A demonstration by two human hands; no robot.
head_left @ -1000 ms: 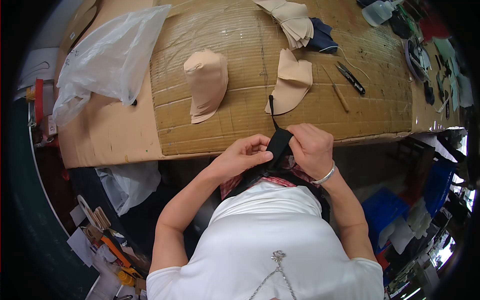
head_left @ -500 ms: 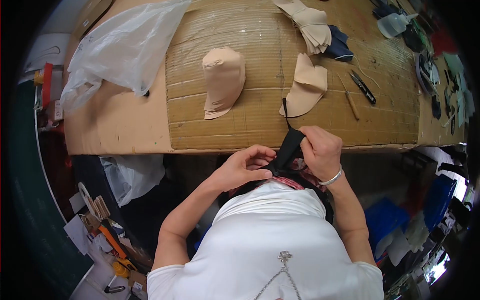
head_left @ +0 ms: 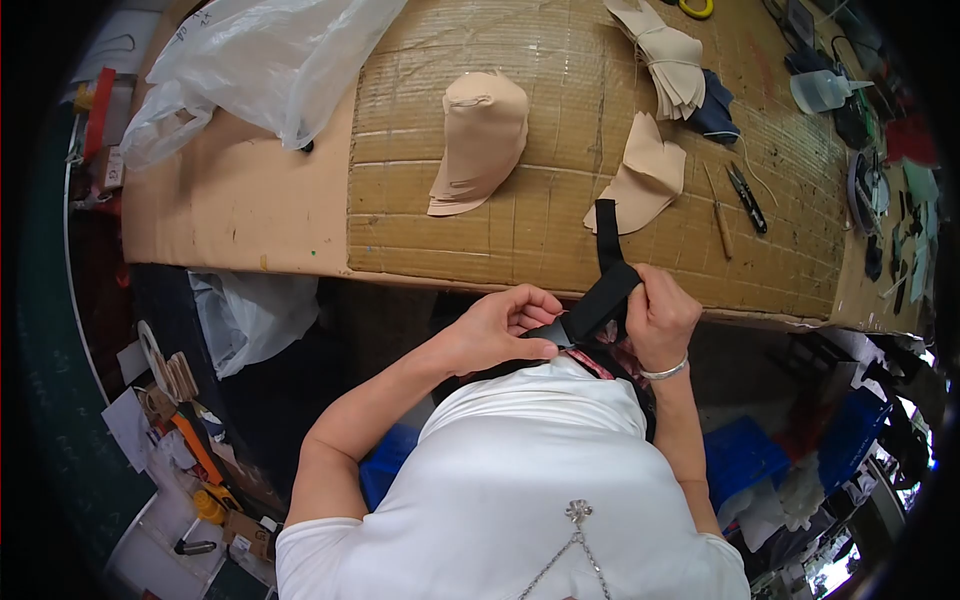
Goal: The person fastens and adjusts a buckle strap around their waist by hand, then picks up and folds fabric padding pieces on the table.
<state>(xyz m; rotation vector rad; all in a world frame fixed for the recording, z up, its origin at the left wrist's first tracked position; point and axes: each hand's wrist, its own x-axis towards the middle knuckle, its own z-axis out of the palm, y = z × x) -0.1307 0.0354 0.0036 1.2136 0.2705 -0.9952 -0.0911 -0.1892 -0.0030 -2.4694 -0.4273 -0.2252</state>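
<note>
At my waist, in front of the white shirt, lies a black webbing strap (head_left: pixel 604 300) with a dark buckle (head_left: pixel 551 336). My left hand (head_left: pixel 500 328) pinches the buckle between thumb and curled fingers. Closed in a fist, my right hand (head_left: pixel 662 318) grips the strap's folded part. The strap's loose end stands up past the table edge, in front of a small stack of beige cut pieces (head_left: pixel 645 170). A taller beige stack (head_left: pixel 482 140) sits to its left on the cardboard-covered table (head_left: pixel 420 245). Some red patterned cloth shows below the strap, partly hidden.
A clear plastic bag (head_left: pixel 270 60) covers the table's left part. Toward the right lie a wooden-handled awl (head_left: pixel 722 225), black thread snips (head_left: pixel 746 198), a tied beige bundle (head_left: pixel 670 65) and a squeeze bottle (head_left: pixel 820 91). Blue stools (head_left: pixel 745 455) stand below at right.
The strap has turned its broad side to view, and its loose end shows wider. My right hand has moved slightly right and down. The whole view has shifted, so table items appear higher.
</note>
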